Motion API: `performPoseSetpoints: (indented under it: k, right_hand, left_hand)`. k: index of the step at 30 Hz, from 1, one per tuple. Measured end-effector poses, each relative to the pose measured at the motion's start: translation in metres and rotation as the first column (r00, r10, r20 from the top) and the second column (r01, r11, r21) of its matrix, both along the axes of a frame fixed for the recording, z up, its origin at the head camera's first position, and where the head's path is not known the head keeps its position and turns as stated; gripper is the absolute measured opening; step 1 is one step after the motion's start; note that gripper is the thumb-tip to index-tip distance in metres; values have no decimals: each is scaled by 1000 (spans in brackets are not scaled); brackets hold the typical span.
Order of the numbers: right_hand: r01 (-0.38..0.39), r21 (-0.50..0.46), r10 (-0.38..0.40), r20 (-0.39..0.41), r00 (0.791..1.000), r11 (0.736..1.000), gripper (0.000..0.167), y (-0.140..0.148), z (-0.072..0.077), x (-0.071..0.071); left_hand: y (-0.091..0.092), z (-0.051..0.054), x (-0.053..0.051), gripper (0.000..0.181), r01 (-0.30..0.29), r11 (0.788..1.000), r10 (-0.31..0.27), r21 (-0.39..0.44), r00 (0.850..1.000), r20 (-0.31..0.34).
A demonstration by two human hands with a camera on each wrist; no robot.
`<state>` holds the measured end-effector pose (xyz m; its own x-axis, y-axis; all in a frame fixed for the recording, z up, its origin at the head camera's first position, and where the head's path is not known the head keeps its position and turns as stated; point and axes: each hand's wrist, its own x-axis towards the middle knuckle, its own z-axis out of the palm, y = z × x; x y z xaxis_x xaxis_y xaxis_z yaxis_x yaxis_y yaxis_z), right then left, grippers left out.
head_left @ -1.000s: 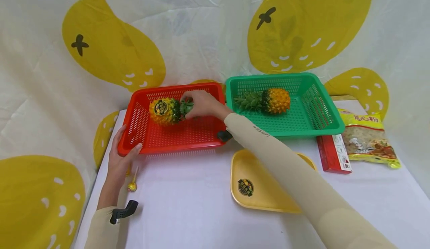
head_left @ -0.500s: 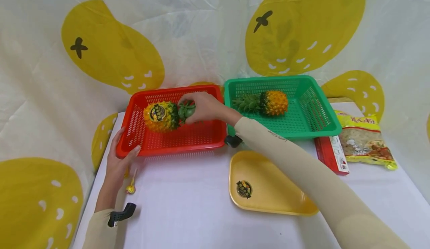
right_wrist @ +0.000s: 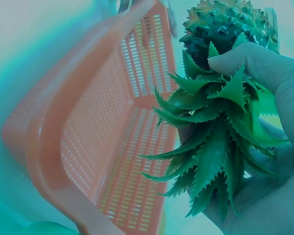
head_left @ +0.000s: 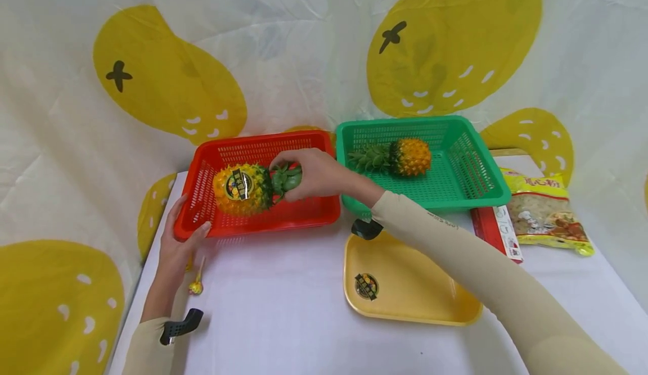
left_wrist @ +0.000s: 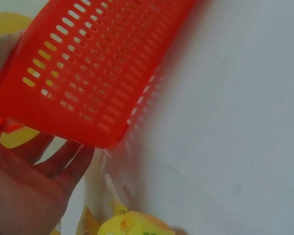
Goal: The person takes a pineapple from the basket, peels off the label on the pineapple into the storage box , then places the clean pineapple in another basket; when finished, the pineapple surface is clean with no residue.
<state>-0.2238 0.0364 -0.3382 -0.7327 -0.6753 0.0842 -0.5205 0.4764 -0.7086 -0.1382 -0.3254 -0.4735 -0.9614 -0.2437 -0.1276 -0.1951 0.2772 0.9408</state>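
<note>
A yellow-orange pineapple [head_left: 230, 199] with a round dark sticker lies sideways over the red basket [head_left: 283, 226], its leafy crown toward the right. My right hand [head_left: 321, 174] grips it by the crown; in the right wrist view the thumb and fingers of the hand [right_wrist: 274, 122] curl round the green leaves [right_wrist: 206, 142]. At the basket's front left corner, my left hand [head_left: 174, 248] holds the rim. The left wrist view has that hand [left_wrist: 29, 186] with its fingers round the outside of the red basket wall [left_wrist: 88, 73].
A green basket [head_left: 455, 202] with another pineapple [head_left: 412, 157] adjoins the red one. In front is a yellow tray [head_left: 410, 285]; at the right lie a red box [head_left: 493, 229] and a food bag [head_left: 547, 212]. A lollipop [head_left: 195, 287] lies near my left wrist.
My right hand has moved slightly right and toward me with the pineapple, which appears larger and raised. The left hand keeps its hold on the basket corner.
</note>
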Motion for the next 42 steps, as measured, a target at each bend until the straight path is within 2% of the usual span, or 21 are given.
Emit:
performPoseSetpoints:
  k: [10,13,22,27,34,42]
  right_hand:
    - [-15,11,15,19,1000,1000,53,5,3,27]
    - [-34,2,34,20,999,999,52,6,2,37]
    - [-62,-7,62,53,997,998,53,3,-4,62]
    - [-82,-1,82,59,995,997,54,3,-13,74]
    - [-98,4,98,88,991,995,55,-6,-30,91]
    - [-117,28,115,76,990,993,58,-21,-50,105]
  left_hand:
    - [-1,-1,3,94,10,1000,-10,-3,1000,-5]
    - [-2,-1,3,94,19,1000,-19,0,1000,-19]
    - [-5,-2,2,93,21,999,-21,38,1000,-6]
    - [-2,-3,4,91,24,998,-23,62,1000,-19]
    - [-3,-6,7,91,58,995,-52,79,995,-80]
    - [-3,-6,5,91,62,995,-54,84,994,-90]
